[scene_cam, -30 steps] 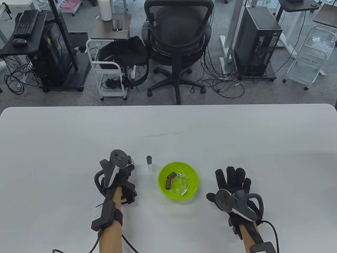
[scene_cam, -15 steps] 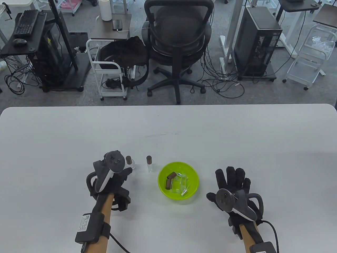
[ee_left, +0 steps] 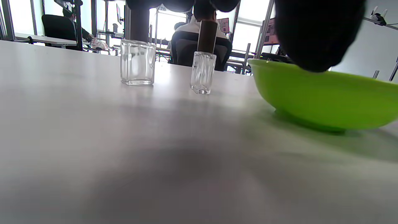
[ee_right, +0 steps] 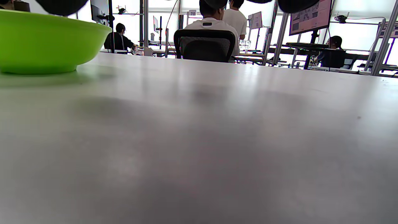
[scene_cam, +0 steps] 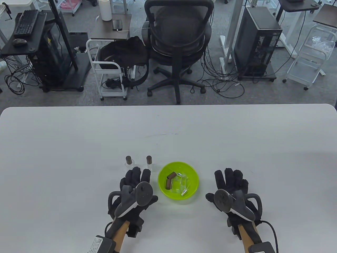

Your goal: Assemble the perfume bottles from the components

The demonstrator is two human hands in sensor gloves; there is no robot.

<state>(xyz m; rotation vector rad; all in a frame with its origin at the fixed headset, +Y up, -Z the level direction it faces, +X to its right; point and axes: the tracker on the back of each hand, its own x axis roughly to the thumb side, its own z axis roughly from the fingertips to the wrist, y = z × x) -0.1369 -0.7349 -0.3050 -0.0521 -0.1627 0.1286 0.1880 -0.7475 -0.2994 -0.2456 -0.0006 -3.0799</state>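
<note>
Table view, both hands' fingers flat, apart, flanking green bowl (scene_cam: pixel 178 166), table edges distant

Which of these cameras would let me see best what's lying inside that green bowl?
The table view. It looks down into the green bowl, showing brown caps, clear glass pieces and silver sprayer parts inside. The left wrist view sits low and catches only the bowl's outer wall; the right wrist view likewise shows just its side, nothing of the contents.
</note>
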